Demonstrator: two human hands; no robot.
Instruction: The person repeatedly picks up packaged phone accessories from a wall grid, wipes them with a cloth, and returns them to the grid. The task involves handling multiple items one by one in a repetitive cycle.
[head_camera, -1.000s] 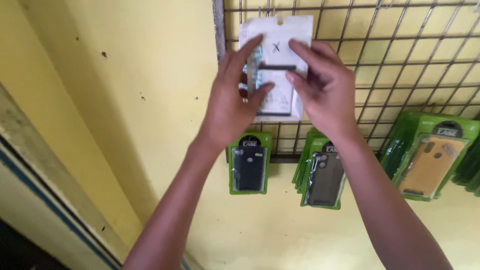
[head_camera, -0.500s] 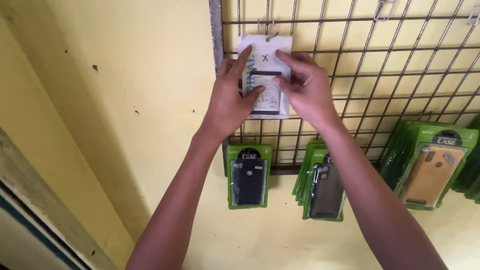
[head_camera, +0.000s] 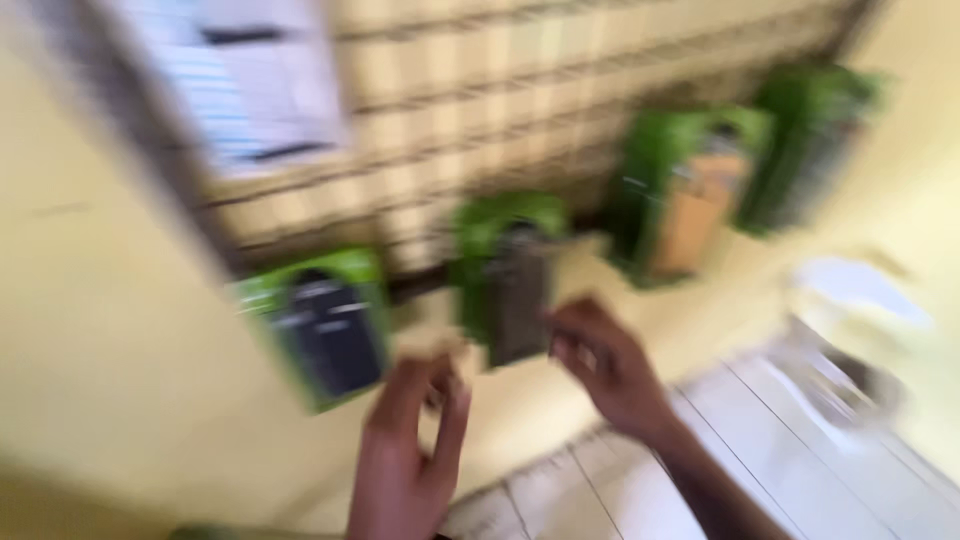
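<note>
The view is badly blurred by motion. A white packet (head_camera: 250, 90) hangs at the upper left of a wire grid (head_camera: 500, 110) on a yellow wall. Both my hands are down and away from it, holding nothing. My left hand (head_camera: 410, 450) is low in the middle with fingers loosely curled, just under a green pack holding a dark phone case (head_camera: 320, 325). My right hand (head_camera: 605, 365) is beside it, fingers apart, in front of a second green pack with a grey case (head_camera: 510, 275).
Further green packs hang along the grid's lower edge: one with a tan case (head_camera: 695, 195), another at the far right (head_camera: 815, 145). A white tiled surface (head_camera: 760, 450) and blurred pale objects (head_camera: 850, 330) lie at the lower right.
Both hands have let go of the white packet, which stays on the grid, and dropped below the green packs. The camera has swung down and to the right.
</note>
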